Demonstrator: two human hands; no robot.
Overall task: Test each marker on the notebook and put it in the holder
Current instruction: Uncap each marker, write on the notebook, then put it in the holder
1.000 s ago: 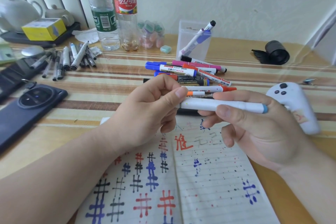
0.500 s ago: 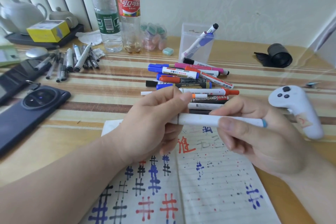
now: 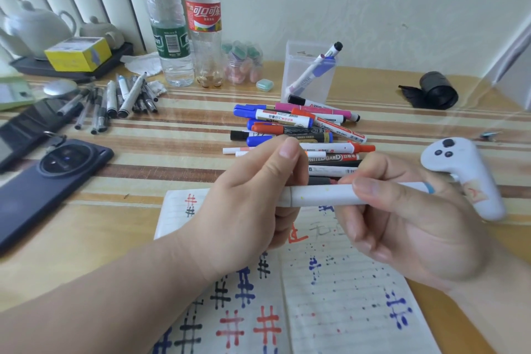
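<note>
Hands meet over an open lined paper notebook (image 3: 344, 296) marked with red, blue and black hash signs and ink specks, which lies at the near edge of the striped wooden desk (image 3: 172, 152). Between them, level and clear of the page, is a white cylindrical marker with a blue band near its right end (image 3: 321, 195). The left hand (image 3: 250, 210) has its fingers (image 3: 287, 152) curled round the marker's left end and hides it. The right hand (image 3: 408, 227) pinches the barrel, thumb on top and fingers (image 3: 356, 224) curled beneath.

Behind the hands lies a loose pile of coloured markers (image 3: 301, 126). Beyond it stands the clear plastic square holder (image 3: 296, 63), with one white-and-purple marker (image 3: 316, 66) leaning inside. A white plastic game controller (image 3: 465, 169) rests just beside the right hand, and a dark blue phone (image 3: 43, 181) lies far to the left.
</note>
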